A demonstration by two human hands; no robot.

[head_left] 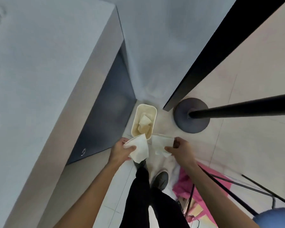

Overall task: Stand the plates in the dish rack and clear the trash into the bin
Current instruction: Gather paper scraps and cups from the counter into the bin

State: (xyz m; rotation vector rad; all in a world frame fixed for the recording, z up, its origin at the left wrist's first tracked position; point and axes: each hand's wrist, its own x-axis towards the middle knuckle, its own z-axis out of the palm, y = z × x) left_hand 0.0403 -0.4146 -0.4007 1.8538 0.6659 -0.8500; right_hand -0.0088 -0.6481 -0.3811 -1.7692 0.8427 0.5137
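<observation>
Left hand (pixel 122 151) pinches a paper napkin (pixel 139 149); right hand (pixel 182 149) grips a second napkin (pixel 160 143). The bin (pixel 136 122) sits just beyond both hands. Light, limp paper will likely flutter, so keep it bunched and release it low over the opening.

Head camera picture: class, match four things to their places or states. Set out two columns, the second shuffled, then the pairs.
Things:
1 bin
2 round base
3 left hand
4 pink cloth

States:
A holds a napkin over the bin's near rim
B on the floor with paper inside
C lies right of the shoe
D stands right of the bin, carrying a dark pole

Pairs: 1-B, 2-D, 3-A, 4-C
</observation>
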